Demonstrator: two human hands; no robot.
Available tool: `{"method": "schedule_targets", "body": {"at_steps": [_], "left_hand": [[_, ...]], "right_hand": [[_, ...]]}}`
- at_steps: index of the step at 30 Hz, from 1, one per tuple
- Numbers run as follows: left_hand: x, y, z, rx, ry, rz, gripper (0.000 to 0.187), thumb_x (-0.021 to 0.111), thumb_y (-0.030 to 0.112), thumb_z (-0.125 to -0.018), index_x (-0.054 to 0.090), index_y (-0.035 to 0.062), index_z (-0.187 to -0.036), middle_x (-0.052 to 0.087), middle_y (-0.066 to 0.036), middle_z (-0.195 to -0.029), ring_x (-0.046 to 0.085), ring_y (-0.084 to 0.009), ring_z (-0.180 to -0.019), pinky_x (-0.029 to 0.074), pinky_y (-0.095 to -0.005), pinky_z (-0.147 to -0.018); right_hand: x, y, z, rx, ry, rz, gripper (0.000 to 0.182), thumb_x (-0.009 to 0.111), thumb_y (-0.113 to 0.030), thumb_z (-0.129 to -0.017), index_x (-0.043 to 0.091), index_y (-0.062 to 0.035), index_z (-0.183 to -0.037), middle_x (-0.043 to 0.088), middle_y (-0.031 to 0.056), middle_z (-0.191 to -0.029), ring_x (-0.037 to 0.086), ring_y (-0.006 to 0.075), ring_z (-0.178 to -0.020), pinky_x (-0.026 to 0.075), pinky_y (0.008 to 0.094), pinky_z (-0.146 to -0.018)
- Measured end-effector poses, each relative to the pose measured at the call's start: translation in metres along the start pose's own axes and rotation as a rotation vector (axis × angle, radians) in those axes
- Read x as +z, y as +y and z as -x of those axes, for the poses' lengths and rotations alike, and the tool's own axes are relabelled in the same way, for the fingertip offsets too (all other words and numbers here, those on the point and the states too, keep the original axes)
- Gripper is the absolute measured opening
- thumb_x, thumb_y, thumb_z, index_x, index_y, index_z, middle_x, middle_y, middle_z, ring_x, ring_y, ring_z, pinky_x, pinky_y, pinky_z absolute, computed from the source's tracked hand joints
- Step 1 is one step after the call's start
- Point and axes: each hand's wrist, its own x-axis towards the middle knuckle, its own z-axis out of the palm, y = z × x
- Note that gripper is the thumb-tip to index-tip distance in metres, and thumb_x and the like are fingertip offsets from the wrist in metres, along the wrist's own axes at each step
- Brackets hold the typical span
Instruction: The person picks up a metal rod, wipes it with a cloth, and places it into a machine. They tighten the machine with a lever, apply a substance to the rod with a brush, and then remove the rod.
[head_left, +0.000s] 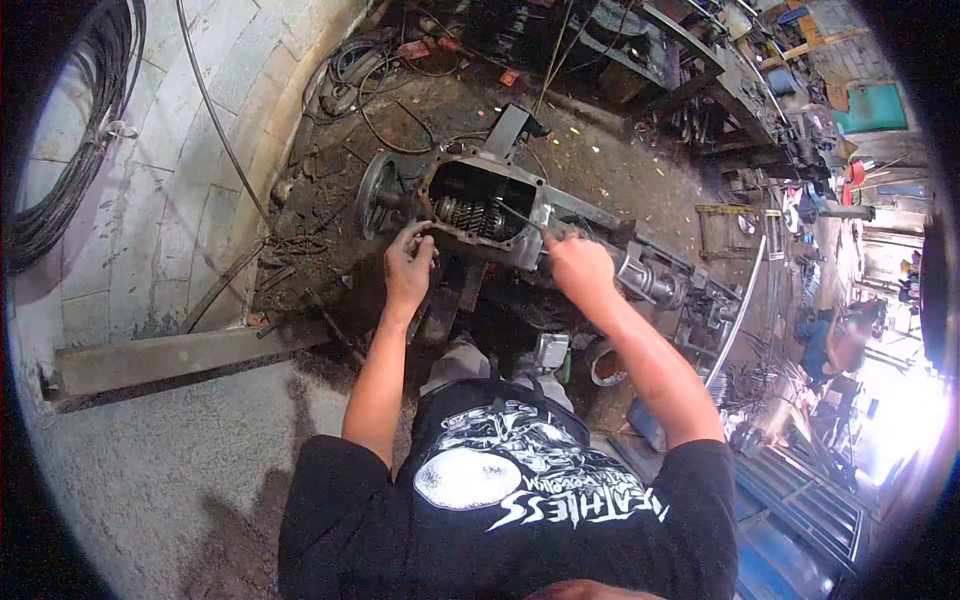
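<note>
A metal gearbox housing [525, 255] with an open top lies in front of me. Inside it, a row of toothed gears [468, 218] sits on a shaft. My right hand [578, 265] is closed at the housing's right side, around a thin metal rod [520, 216]. The far end of this rod reaches over the opening to the right end of the gears. My left hand [407, 264] is at the near left corner of the housing, fingertips right at the rim. Its fingers are bent, with the thumb apart from them, and no tool shows in it.
A round flanged wheel [376, 195] stands left of the housing. Rightward runs a shaft assembly [652, 285]. A tin [604, 362] and a small box [551, 352] are by my feet. Cables [372, 75] litter the dirty floor; a beam [200, 358] lies left. A person [835, 340] is far right.
</note>
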Motion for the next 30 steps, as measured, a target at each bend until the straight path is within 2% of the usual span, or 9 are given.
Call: {"method": "schedule_targets", "body": {"at_steps": [6, 13, 16, 17, 19, 22, 24, 27, 30], "left_hand": [[-0.009, 0.009, -0.005, -0.011, -0.002, 0.017, 0.026, 0.054, 0.008, -0.093, 0.058, 0.0008, -0.117, 0.059, -0.001, -0.08, 0.053, -0.0063, -0.066, 0.043, -0.0224, -0.056], [-0.016, -0.005, -0.005, 0.01, -0.114, -0.018, 0.024, 0.055, 0.012, -0.092, 0.062, 0.0006, -0.112, 0.064, -0.006, -0.084, 0.061, -0.0098, -0.073, 0.049, -0.023, -0.059], [0.027, -0.01, 0.015, -0.159, -0.371, -0.044, 0.027, 0.057, 0.023, -0.093, 0.067, 0.0005, -0.104, 0.068, -0.007, -0.083, 0.063, -0.0116, -0.07, 0.05, -0.0255, -0.057], [0.044, -0.003, 0.023, -0.273, -0.453, -0.053, 0.03, 0.057, 0.028, -0.093, 0.068, 0.0004, -0.101, 0.067, -0.005, -0.077, 0.059, -0.0101, -0.064, 0.048, -0.0249, -0.055], [0.07, -0.001, 0.036, -0.269, -0.505, 0.065, 0.034, 0.056, 0.031, -0.093, 0.068, -0.0001, -0.1, 0.06, 0.0, -0.071, 0.049, -0.0071, -0.057, 0.039, -0.0247, -0.05], [0.09, -0.013, 0.044, -0.11, -0.455, 0.115, 0.032, 0.057, 0.03, -0.093, 0.067, -0.0003, -0.091, 0.056, 0.001, -0.069, 0.048, -0.0068, -0.058, 0.038, -0.0247, -0.051], [0.088, -0.011, 0.043, -0.326, -0.406, 0.091, 0.031, 0.058, 0.028, -0.093, 0.064, -0.0002, -0.083, 0.057, 0.0, -0.068, 0.048, -0.0062, -0.061, 0.038, -0.024, -0.055], [0.083, -0.011, 0.042, -0.299, -0.298, 0.17, 0.029, 0.06, 0.027, -0.091, 0.064, -0.0005, -0.081, 0.059, 0.0, -0.07, 0.049, -0.0063, -0.061, 0.038, -0.0241, -0.054], [0.083, -0.014, 0.035, -0.261, -0.231, 0.152, 0.027, 0.063, 0.023, -0.09, 0.064, -0.0025, -0.083, 0.062, -0.002, -0.073, 0.052, -0.0068, -0.062, 0.041, -0.0247, -0.053]], "right_hand": [[-0.022, -0.032, -0.008, -0.007, -0.112, 0.221, 0.018, 0.057, -0.011, -0.084, 0.069, 0.0004, -0.089, 0.068, 0.0186, -0.087, 0.07, 0.0311, -0.077, 0.057, 0.0379, -0.057], [-0.033, -0.03, -0.017, 0.012, -0.174, 0.0, 0.021, 0.056, -0.011, -0.083, 0.069, -0.0027, -0.097, 0.068, 0.0196, -0.087, 0.069, 0.0333, -0.079, 0.056, 0.0418, -0.066], [0.039, -0.014, -0.004, 0.044, 0.327, -0.753, 0.03, 0.047, -0.011, -0.088, 0.06, -0.0048, -0.114, 0.066, 0.0219, -0.079, 0.068, 0.0345, -0.073, 0.054, 0.0432, -0.064], [0.036, -0.022, 0.003, 0.348, -0.041, -1.125, 0.024, 0.046, -0.014, -0.093, 0.058, -0.0019, -0.11, 0.064, 0.0171, -0.071, 0.064, 0.0239, -0.057, 0.05, 0.0363, -0.053], [0.054, -0.033, 0.019, 0.427, -0.117, -1.399, 0.021, 0.046, -0.017, -0.096, 0.057, -0.0003, -0.101, 0.057, 0.0075, -0.065, 0.052, 0.0125, -0.048, 0.042, 0.0282, -0.045], [0.059, -0.051, 0.036, 0.502, -0.017, -1.617, 0.018, 0.046, -0.015, -0.097, 0.058, -0.0014, -0.098, 0.053, 0.001, -0.068, 0.043, 0.0078, -0.047, 0.036, 0.0233, -0.043], [0.059, -0.052, 0.039, 0.539, -0.079, -1.744, 0.019, 0.045, -0.015, -0.096, 0.059, -0.0023, -0.1, 0.054, 0.0007, -0.071, 0.042, 0.0068, -0.048, 0.035, 0.0222, -0.043], [0.06, -0.061, 0.036, 0.533, -0.169, -1.965, 0.024, 0.045, -0.015, -0.096, 0.059, -0.0055, -0.112, 0.053, -0.0013, -0.077, 0.036, 0.0042, -0.048, 0.031, 0.0198, -0.042], [0.052, -0.072, 0.026, 0.685, -0.201, -2.189, 0.012, 0.044, -0.018, -0.096, 0.052, -0.0089, -0.097, 0.043, -0.0038, -0.068, 0.032, 0.0039, -0.046, 0.024, 0.0193, -0.037]]}}
